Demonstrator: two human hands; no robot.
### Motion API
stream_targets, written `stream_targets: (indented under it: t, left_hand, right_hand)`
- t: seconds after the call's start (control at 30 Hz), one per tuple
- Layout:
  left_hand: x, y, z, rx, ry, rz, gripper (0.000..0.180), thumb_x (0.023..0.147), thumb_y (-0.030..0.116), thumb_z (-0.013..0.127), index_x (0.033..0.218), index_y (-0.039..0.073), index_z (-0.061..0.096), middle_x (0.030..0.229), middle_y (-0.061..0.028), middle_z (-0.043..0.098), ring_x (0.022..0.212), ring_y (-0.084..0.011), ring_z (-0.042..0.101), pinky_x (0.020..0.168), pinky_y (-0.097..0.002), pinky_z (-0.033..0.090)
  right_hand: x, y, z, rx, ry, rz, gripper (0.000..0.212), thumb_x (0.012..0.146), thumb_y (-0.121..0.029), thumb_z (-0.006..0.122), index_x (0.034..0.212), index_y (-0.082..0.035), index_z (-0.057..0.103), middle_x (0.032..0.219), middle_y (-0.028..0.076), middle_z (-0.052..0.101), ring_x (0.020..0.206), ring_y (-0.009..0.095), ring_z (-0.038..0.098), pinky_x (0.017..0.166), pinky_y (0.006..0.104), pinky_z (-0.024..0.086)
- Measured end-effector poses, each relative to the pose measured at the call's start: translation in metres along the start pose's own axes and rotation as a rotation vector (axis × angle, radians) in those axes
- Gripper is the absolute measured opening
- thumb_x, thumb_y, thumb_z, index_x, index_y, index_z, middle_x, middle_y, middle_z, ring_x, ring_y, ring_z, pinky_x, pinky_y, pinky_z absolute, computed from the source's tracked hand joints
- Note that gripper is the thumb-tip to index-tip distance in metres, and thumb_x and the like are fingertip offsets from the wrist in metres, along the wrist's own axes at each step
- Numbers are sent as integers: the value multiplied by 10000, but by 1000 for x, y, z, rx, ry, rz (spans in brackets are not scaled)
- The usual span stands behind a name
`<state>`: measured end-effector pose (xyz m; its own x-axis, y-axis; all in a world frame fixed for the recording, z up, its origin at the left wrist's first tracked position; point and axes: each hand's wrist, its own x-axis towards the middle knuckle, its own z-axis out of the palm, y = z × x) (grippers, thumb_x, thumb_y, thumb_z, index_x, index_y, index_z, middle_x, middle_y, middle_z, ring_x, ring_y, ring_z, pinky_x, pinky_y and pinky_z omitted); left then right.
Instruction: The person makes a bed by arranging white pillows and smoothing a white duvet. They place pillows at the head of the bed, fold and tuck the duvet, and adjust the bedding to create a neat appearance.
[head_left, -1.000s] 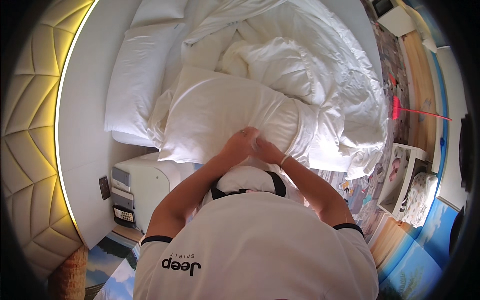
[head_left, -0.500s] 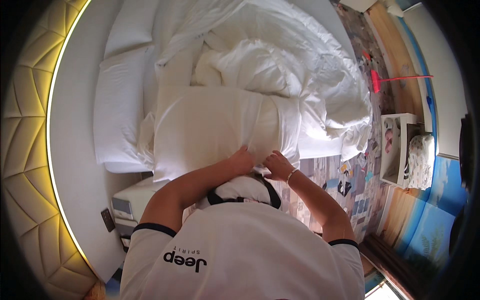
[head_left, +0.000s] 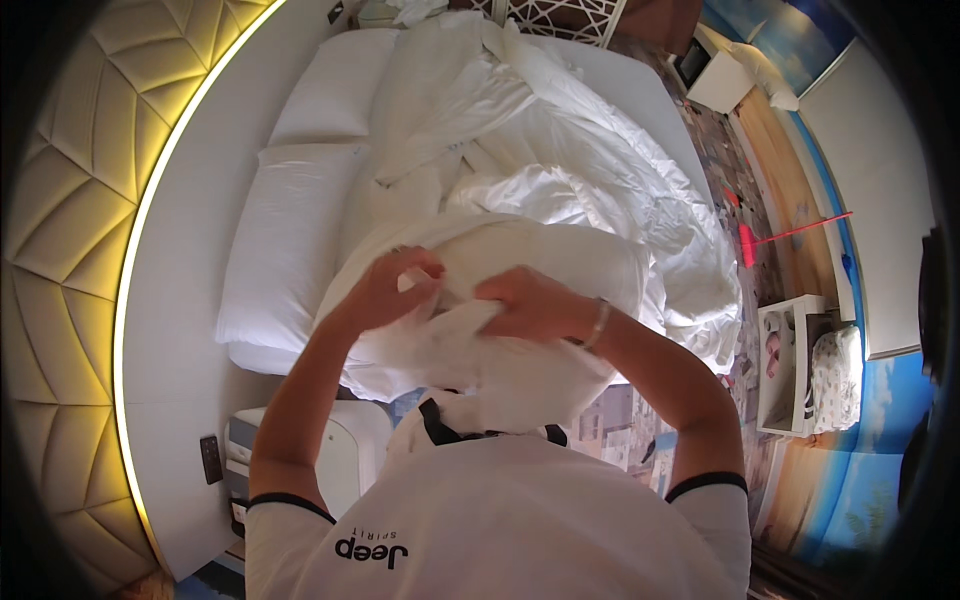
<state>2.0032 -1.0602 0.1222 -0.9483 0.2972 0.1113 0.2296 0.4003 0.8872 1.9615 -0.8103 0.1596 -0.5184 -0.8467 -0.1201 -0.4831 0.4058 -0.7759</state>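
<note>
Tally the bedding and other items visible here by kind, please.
Pillows: 3, one held in the left hand and right hand, two lying by the headboard
Rumpled white duvet: 1
Bedside unit: 1
Red broom: 1
Total: 6

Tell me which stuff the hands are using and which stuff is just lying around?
In use:
left hand
right hand
white pillow, gripped at its cover's open end

Just lying about:
two pillows by the headboard
crumpled duvet
red broom
bedside cabinet
</note>
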Motion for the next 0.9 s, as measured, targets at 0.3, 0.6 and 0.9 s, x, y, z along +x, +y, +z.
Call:
stream_targets:
  t: [0.3, 0.6, 0.9]
  left_hand:
    - [-138, 53, -28, -17, -14, -663, 459, 872, 292, 702, 1227, 21, 596, 850, -38, 650, 795, -89, 581, 734, -261, 484]
    - [-216, 50, -44, -68, 150, -661, 522, 754, 195, 817, 1193, 19, 595, 985, -53, 634, 896, -128, 579, 792, -284, 482]
    - [-190, 53, 20, 164, 48, -351, 1067, 621, 251, 854, 1449, -3, 230, 1387, -262, 388, 1293, -408, 391, 1071, -455, 344]
  right_hand:
    - [89, -81, 46, -275, -461, -216, 469, 788, -437, 681, 1028, -34, 662, 923, 175, 680, 855, 356, 646, 796, 413, 502]
    - [95, -31, -3, -398, -640, -374, 912, 620, -451, 832, 1348, -49, 459, 1291, 175, 493, 1249, 327, 431, 1046, 420, 351]
    - [44, 16, 60, -383, 44, -289, 353, 705, -120, 714, 976, -75, 492, 743, 121, 608, 746, 358, 631, 658, 441, 493]
